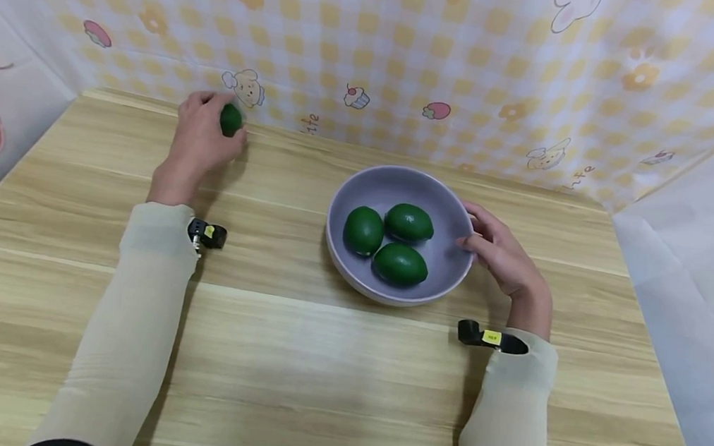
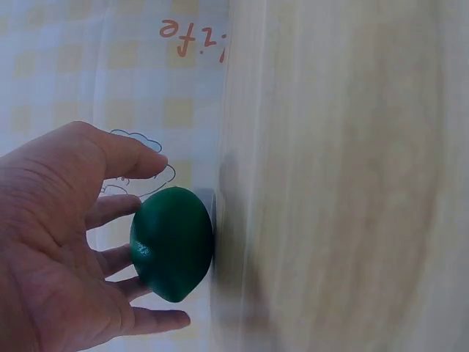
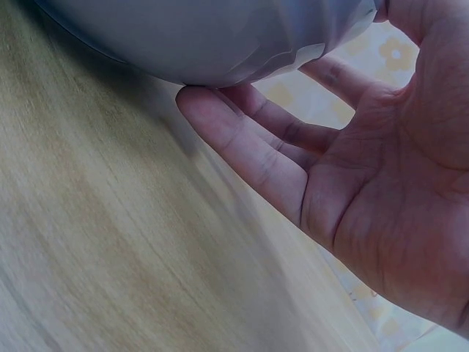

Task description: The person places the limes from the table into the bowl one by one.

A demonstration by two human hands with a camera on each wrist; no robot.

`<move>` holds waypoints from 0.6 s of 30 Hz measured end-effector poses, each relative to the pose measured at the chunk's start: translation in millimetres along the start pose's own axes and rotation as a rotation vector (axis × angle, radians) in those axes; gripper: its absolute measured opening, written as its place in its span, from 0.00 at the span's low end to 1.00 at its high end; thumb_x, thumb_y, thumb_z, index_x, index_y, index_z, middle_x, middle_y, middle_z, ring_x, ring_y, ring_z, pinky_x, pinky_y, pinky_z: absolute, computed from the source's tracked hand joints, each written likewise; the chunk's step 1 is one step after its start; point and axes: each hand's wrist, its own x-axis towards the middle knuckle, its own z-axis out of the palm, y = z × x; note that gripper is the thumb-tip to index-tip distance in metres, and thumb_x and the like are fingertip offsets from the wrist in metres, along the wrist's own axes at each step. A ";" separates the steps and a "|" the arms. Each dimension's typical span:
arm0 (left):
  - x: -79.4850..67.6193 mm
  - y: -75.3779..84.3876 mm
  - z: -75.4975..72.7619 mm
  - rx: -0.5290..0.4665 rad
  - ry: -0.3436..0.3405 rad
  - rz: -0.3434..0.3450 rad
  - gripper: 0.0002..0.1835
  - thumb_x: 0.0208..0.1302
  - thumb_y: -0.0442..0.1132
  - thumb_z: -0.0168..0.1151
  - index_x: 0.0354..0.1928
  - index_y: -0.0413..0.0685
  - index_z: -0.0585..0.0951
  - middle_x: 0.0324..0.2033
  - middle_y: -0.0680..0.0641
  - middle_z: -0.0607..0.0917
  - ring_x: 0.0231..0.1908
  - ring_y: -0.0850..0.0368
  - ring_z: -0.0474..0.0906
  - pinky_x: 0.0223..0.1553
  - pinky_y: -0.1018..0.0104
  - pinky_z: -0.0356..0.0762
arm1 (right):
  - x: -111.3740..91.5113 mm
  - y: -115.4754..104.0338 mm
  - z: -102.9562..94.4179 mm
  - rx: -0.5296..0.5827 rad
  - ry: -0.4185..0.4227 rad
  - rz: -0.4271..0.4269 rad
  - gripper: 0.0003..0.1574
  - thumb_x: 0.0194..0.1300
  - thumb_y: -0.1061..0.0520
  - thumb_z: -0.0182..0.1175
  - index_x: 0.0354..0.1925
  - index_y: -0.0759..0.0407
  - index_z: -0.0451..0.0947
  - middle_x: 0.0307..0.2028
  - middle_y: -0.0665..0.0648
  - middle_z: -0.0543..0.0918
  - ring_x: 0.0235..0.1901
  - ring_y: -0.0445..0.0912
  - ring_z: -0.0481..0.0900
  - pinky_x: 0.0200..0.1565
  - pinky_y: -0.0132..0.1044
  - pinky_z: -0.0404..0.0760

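At the table's back left, my left hand [image 1: 202,131] is spread around a green lime [image 1: 231,120]. In the left wrist view this lime [image 2: 174,244] seems to sit on the wood, with the fingers [image 2: 110,213] behind it and the thumb apart from it. Right of centre stands a round grey-purple bowl [image 1: 335,249] holding three more green limes, one on the left [image 1: 363,230], one behind [image 1: 409,223] and one in front [image 1: 401,264]. My right hand [image 1: 501,253] grips the bowl's right side, thumb over the rim and fingers against the outer wall [image 3: 242,44].
The wooden table [image 1: 294,359] extends in front of the bowl and between both arms. A yellow-checked cloth [image 1: 384,62] with cartoon prints hangs along the back edge. White sheeting [image 1: 707,232] borders the right side.
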 end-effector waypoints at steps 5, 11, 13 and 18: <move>0.2 -1.6 -1.6 0.001 -0.015 -0.021 0.37 0.76 0.45 0.54 0.82 0.43 0.60 0.82 0.32 0.50 0.79 0.30 0.52 0.73 0.32 0.66 | -0.6 -0.6 -1.0 0.000 -0.001 0.005 0.39 0.73 0.65 0.51 0.79 0.52 0.65 0.66 0.62 0.74 0.56 0.47 0.79 0.50 0.31 0.88; -0.8 -2.9 -6.2 -0.010 -0.005 -0.062 0.36 0.76 0.43 0.54 0.82 0.44 0.60 0.80 0.30 0.54 0.74 0.31 0.59 0.75 0.33 0.64 | -0.7 -1.9 -0.6 0.001 -0.001 0.008 0.39 0.72 0.64 0.51 0.79 0.52 0.64 0.67 0.64 0.73 0.57 0.47 0.79 0.50 0.31 0.88; -1.5 -3.6 -7.4 -0.010 0.002 -0.077 0.35 0.76 0.41 0.55 0.81 0.45 0.61 0.79 0.30 0.55 0.73 0.31 0.61 0.74 0.32 0.65 | -0.5 -1.9 -0.7 -0.001 -0.002 0.007 0.39 0.72 0.65 0.51 0.79 0.53 0.64 0.67 0.64 0.73 0.57 0.47 0.79 0.50 0.31 0.88; -3.4 -5.6 -10.2 0.009 0.023 -0.089 0.33 0.76 0.39 0.56 0.79 0.43 0.63 0.77 0.28 0.59 0.71 0.29 0.63 0.73 0.31 0.66 | -0.2 -1.3 -0.6 -0.002 -0.007 0.001 0.39 0.73 0.65 0.51 0.79 0.52 0.64 0.68 0.65 0.72 0.57 0.47 0.79 0.50 0.31 0.88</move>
